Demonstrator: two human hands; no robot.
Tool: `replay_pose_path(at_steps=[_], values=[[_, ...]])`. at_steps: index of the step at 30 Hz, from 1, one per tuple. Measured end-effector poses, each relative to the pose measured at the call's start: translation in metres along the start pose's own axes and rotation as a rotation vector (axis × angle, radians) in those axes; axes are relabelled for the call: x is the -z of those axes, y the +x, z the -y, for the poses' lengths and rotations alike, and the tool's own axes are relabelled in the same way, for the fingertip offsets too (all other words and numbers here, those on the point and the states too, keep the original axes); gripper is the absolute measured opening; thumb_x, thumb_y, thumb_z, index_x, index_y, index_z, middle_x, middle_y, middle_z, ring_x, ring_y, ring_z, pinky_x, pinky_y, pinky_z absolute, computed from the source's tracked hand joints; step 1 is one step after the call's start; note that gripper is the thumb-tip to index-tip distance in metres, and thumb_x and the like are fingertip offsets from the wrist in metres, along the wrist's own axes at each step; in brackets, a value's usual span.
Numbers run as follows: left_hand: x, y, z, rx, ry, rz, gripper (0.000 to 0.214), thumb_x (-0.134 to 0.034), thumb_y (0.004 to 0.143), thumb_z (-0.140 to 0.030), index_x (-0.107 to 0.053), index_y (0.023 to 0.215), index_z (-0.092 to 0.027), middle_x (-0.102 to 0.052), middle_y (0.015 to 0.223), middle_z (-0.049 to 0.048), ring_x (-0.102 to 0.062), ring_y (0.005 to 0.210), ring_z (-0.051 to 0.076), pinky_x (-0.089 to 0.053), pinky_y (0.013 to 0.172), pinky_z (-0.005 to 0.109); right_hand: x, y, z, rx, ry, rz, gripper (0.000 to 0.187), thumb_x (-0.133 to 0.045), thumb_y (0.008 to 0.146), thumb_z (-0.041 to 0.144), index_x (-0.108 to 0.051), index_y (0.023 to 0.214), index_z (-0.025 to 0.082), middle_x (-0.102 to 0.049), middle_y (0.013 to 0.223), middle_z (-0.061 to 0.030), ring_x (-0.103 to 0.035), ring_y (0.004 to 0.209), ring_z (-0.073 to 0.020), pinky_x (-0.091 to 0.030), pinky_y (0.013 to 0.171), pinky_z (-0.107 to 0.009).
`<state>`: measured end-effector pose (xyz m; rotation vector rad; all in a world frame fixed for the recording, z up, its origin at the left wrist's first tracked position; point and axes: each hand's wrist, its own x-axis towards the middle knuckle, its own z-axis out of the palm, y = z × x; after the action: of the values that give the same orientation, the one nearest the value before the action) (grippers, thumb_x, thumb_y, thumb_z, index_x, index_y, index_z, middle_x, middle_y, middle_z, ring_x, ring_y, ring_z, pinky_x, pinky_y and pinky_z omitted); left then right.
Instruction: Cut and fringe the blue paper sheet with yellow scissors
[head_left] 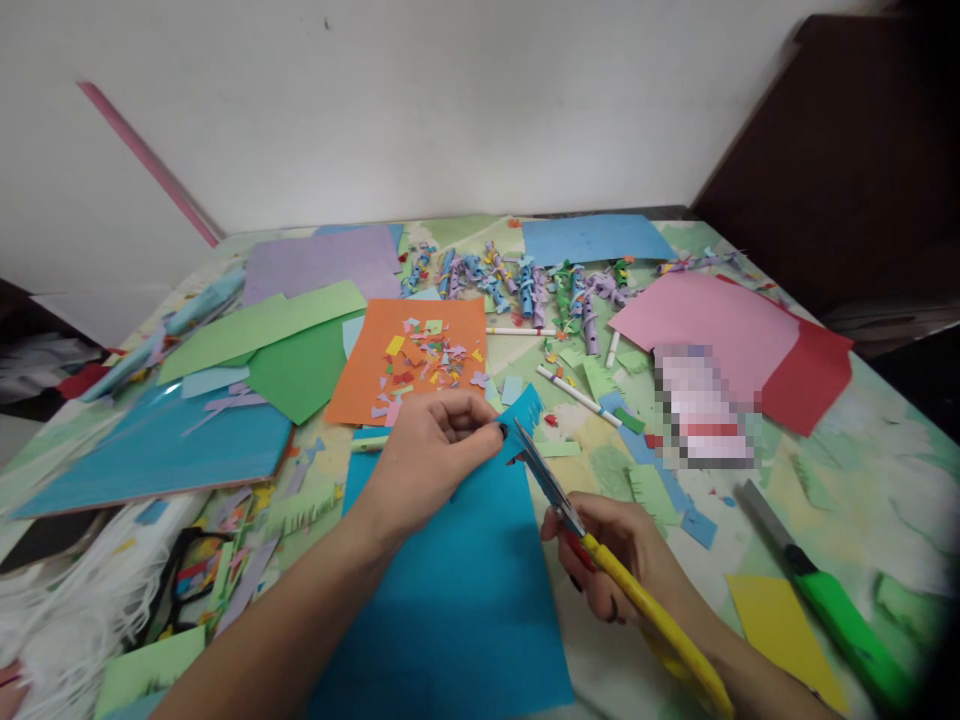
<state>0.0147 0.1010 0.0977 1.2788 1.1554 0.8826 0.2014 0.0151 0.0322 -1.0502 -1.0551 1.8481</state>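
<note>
My left hand (442,450) pinches a small blue paper piece (527,412) whose far edge is cut into a fringe. In my right hand (611,545) is a pair of scissors (626,585) with yellow and red handles, fingers wrapped round them. The scissor blades reach up to the right side of the blue piece; whether they are fully closed is hard to make out. Beneath both hands lies a larger blue sheet (450,620). Just beyond my left hand, an orange sheet (360,370) carries many small paper scraps.
Rolled paper pieces with curled strips (526,285) line the back. A green-handled knife (840,610) lies at right, near a yellow paper (787,640) and a pixelated object (705,405). Pink paper (720,320) lies behind. Green sheets (300,365), glasses (176,580) and white yarn (90,610) occupy the left.
</note>
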Motion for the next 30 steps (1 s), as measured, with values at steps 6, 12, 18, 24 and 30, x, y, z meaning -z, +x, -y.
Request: replay_pose_path(at_steps=[6, 12, 18, 24, 30], values=[[-0.0001, -0.0008, 0.0005, -0.017, 0.002, -0.01, 0.008, -0.062, 0.062, -0.015, -0.059, 0.055, -0.015, -0.057, 0.05, -0.0043, -0.048, 0.047, 0.006, -0.035, 0.045, 0.016, -0.001, -0.0005, 0.0028, 0.026, -0.03, -0.009, 0.035, -0.084, 0.061, 0.033, -0.062, 0.083, 0.016, -0.044, 0.054, 0.0071, -0.032, 0.047, -0.0052, -0.024, 0.034, -0.012], [0.0001, -0.0004, 0.0015, -0.001, 0.004, -0.008, 0.008, -0.062, 0.062, -0.016, -0.058, 0.056, -0.015, -0.055, 0.051, -0.0047, -0.046, 0.048, 0.006, -0.034, 0.045, 0.017, 0.0001, -0.0003, 0.0034, 0.009, -0.033, -0.029, 0.045, -0.088, 0.057, 0.043, -0.061, 0.08, 0.015, -0.046, 0.053, 0.0061, -0.034, 0.041, -0.0041, -0.02, 0.03, -0.014], [0.0003, 0.0005, 0.0036, -0.002, 0.004, -0.023, 0.008, -0.063, 0.062, -0.017, -0.058, 0.056, -0.015, -0.054, 0.052, -0.0042, -0.046, 0.049, 0.006, -0.034, 0.045, 0.016, 0.0001, 0.0005, 0.0018, 0.007, 0.005, -0.021, 0.042, -0.09, 0.058, 0.037, -0.06, 0.078, 0.015, -0.047, 0.05, 0.0076, -0.03, 0.037, -0.0021, -0.02, 0.03, -0.013], [-0.0003, 0.0009, 0.0054, -0.007, -0.002, -0.024, 0.008, -0.063, 0.062, -0.017, -0.058, 0.056, -0.015, -0.054, 0.053, -0.0041, -0.046, 0.048, 0.006, -0.034, 0.045, 0.017, -0.0014, -0.0001, 0.0034, -0.008, 0.008, -0.038, 0.036, -0.09, 0.057, 0.02, -0.06, 0.077, 0.016, -0.049, 0.05, 0.0088, -0.031, 0.035, -0.0009, -0.02, 0.03, -0.012], [0.0004, 0.0014, 0.0051, -0.01, 0.006, -0.017, 0.008, -0.063, 0.064, -0.019, -0.059, 0.058, -0.015, -0.054, 0.053, -0.0036, -0.046, 0.049, 0.006, -0.034, 0.046, 0.017, -0.0012, 0.0002, 0.0025, 0.006, 0.017, -0.047, 0.034, -0.089, 0.056, 0.016, -0.061, 0.076, 0.015, -0.048, 0.049, 0.0091, -0.031, 0.038, -0.0013, -0.021, 0.032, -0.011]])
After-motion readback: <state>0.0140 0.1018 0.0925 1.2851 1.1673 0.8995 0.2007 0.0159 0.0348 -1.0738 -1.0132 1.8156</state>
